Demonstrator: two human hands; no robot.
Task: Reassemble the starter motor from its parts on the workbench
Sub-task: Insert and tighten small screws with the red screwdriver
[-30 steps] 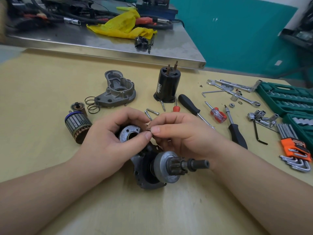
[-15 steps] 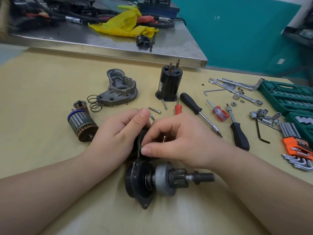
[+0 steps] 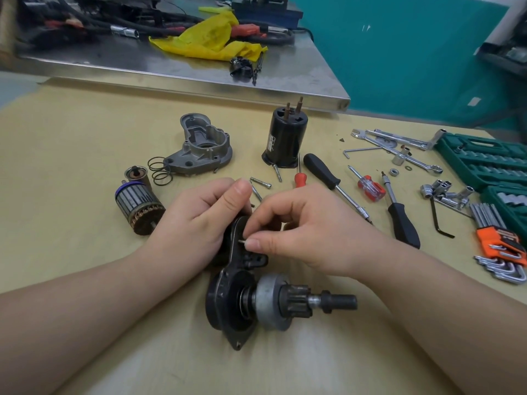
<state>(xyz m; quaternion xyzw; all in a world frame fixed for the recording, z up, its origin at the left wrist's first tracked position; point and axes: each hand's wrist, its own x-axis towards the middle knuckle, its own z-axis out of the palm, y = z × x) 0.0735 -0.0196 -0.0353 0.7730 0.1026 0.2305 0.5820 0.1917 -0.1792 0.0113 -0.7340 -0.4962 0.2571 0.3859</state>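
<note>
Workbench [image 3: 71,155] tan; steel table [image 3: 285,72], teal wall [image 3: 399,52] behind.

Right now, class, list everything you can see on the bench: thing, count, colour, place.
drive assembly: one, black and grey, front centre
small pin: one, silver, pinched at the assembly
armature: one, grey and copper, left
end cover: one, grey, behind
motor housing: one, black, upright, centre back
screwdrivers: four, black or red handles, right
socket case: green, far right
left hand: holds the assembly
right hand: fingers pinch the pin
</note>
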